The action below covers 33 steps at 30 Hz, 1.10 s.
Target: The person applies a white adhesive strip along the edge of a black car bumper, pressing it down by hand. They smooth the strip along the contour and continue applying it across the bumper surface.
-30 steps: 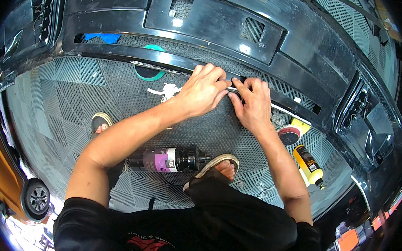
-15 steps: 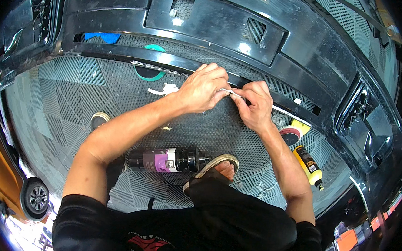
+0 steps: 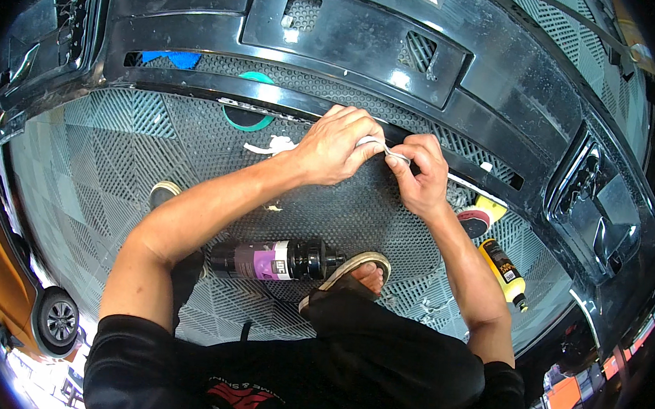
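A glossy black car bumper [image 3: 353,50] spans the upper part of the view. Along its lower bar, my left hand [image 3: 339,146] is closed in a pinch on a thin, whitish strip that looks like tape [image 3: 398,155]. My right hand [image 3: 425,175] pinches the same strip between thumb and fingers, just to the right. A curved length of it runs between the fingertips of both hands. White residue [image 3: 267,111] shows on the bar's edge left of my hands, and a white line [image 3: 474,187] runs along it to the right.
A crumpled white scrap [image 3: 272,146] lies on the dark mat [image 3: 312,211]. Nearby are a black bottle with a purple label [image 3: 263,259], a yellow-and-black bottle [image 3: 503,271], a round red-edged pad [image 3: 475,221], a green-rimmed disc [image 3: 248,118] and a blue cloth [image 3: 172,59].
My right hand has shifted slightly right, and the gap between my hands has widened a little. More of the whitish strip shows, now curved over my left fingers.
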Each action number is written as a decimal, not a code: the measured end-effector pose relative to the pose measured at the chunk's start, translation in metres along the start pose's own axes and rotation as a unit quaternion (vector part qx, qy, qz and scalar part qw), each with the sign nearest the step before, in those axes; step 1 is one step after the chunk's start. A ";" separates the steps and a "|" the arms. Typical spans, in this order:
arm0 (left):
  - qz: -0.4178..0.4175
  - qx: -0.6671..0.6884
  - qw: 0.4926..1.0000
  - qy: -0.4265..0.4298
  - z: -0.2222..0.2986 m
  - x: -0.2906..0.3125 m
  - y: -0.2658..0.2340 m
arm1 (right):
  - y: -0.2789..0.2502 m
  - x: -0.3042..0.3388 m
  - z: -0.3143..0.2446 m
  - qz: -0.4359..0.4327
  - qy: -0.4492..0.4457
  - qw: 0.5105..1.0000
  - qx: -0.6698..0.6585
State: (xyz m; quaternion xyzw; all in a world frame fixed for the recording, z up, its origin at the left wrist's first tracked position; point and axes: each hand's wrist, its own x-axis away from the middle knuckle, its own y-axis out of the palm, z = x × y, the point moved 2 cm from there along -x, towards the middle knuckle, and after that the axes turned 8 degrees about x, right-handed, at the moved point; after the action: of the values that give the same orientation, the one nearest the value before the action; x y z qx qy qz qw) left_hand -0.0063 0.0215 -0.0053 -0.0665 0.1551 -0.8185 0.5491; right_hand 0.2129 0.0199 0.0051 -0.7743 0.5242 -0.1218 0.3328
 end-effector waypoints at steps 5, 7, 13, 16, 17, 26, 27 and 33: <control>-0.038 -0.045 0.990 0.130 0.021 0.013 -0.014 | -0.011 0.005 -0.011 -0.063 -0.052 0.996 0.044; -0.041 -0.063 0.988 0.133 0.031 0.030 -0.015 | -0.015 0.014 -0.020 -0.078 -0.067 0.993 0.065; -0.015 0.039 0.998 -0.038 0.039 0.077 -0.006 | -0.005 0.039 -0.037 -0.066 0.026 0.997 -0.021; -0.003 0.100 0.988 -0.114 0.045 0.089 -0.001 | -0.001 0.046 -0.037 -0.039 0.114 0.990 -0.070; 0.004 0.109 0.986 -0.128 0.047 0.093 0.002 | 0.000 0.048 -0.037 -0.024 0.141 0.986 -0.081; -0.144 -0.027 0.983 -0.109 0.043 0.090 -0.010 | -0.021 0.065 -0.033 0.140 0.315 0.915 -0.211; -0.128 -0.020 0.984 -0.118 0.043 0.092 -0.014 | -0.029 0.062 -0.027 0.170 0.330 0.903 -0.216; -0.098 -0.020 0.986 -0.133 0.041 0.097 -0.033 | -0.054 0.055 -0.022 0.108 0.334 0.909 -0.224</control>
State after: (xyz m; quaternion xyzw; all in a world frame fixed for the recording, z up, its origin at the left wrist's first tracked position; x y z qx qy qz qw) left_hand -0.0622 -0.0637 0.0379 -0.2003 0.0899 -0.8489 0.4808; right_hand 0.2632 -0.0254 0.0475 -0.6814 0.6985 -0.2162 -0.0332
